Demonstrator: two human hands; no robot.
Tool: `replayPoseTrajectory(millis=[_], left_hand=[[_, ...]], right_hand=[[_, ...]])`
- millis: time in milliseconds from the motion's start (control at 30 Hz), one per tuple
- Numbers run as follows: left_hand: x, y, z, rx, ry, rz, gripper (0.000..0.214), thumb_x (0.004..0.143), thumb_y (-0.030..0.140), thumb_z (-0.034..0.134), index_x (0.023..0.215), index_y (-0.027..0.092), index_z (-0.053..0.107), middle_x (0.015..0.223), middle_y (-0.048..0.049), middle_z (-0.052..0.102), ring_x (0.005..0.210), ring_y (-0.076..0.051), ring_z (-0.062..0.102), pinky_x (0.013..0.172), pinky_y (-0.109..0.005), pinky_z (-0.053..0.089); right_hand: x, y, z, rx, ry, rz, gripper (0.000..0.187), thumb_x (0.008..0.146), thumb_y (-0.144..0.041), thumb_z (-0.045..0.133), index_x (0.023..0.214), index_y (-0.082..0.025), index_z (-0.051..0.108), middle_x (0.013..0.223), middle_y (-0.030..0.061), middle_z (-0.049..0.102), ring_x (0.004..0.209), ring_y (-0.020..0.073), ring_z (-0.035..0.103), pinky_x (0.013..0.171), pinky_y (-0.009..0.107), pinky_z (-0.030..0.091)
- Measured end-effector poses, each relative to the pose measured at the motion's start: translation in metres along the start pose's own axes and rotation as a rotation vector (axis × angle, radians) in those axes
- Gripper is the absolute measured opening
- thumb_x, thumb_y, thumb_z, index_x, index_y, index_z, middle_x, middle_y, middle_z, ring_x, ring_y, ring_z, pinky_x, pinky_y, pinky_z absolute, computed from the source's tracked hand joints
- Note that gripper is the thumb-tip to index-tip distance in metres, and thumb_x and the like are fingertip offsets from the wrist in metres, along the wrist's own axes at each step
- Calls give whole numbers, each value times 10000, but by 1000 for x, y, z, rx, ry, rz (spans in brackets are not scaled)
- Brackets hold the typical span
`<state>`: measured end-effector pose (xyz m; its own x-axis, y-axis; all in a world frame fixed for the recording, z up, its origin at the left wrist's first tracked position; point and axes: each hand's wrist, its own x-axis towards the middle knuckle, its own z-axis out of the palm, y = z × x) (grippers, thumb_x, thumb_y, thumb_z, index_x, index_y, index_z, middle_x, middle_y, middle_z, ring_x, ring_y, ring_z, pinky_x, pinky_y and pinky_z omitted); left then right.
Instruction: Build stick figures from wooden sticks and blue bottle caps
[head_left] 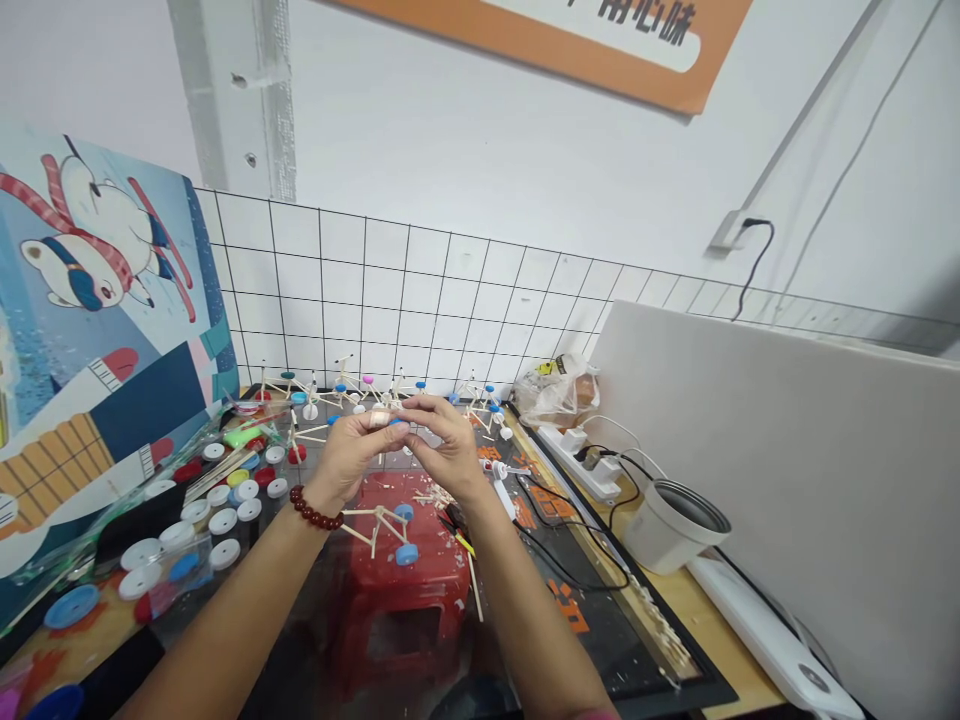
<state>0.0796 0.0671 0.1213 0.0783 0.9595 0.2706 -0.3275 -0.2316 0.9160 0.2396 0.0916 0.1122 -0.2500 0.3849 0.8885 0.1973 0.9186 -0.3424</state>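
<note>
My left hand (360, 448) and my right hand (445, 445) meet above the middle of the table, with fingertips pinched together. Between them shows a small blue piece (398, 422), mostly covered by the fingers, so its kind is unclear. A pale bandage wraps one left finger, and a red bead bracelet (318, 512) circles that wrist. Just below the hands lies a frame of thin wooden sticks (380, 522) with blue bottle-cap wheels (406, 554). Similar stick frames with coloured caps (341, 388) stand along the back edge.
Many loose caps (223, 521) cover the left side. A red stool (409, 580) shows under the hands. Wood scraps, a white glue gun (504, 495) and black cables lie to the right. Beyond are a power strip (581, 462), plastic bag (559, 395) and white pot (671, 530).
</note>
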Motion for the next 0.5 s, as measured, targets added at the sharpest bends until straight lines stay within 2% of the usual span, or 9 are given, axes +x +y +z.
replayPoseTrajectory(millis=[267,433,500], left_hand=[[-1,2,2,4,42,-13,348,536,401,935,763,165,816,1028,-93,766,823,-163,663,726,-270,554],[-1,5,2,-29,33,-33,412,564,454,919,830,157,816,973,-100,771,805,-166,669,720,-274,557],[0,6,1,-71,76,-40,459,583,513,894,856,154,813,931,-98,771,778,-164,666,710,-286,561]], right_hand=[[-1,3,1,-4,23,-43,274,891,-147,652,1103,-294,743,1123,66,690,1073,185,658,942,362,539],[0,3,2,-5,57,-10,235,891,-189,680,1089,-295,748,1102,57,703,1055,187,665,937,367,544],[1,4,1,23,96,16,204,875,-215,714,1060,-292,755,1078,52,712,1038,190,672,933,368,546]])
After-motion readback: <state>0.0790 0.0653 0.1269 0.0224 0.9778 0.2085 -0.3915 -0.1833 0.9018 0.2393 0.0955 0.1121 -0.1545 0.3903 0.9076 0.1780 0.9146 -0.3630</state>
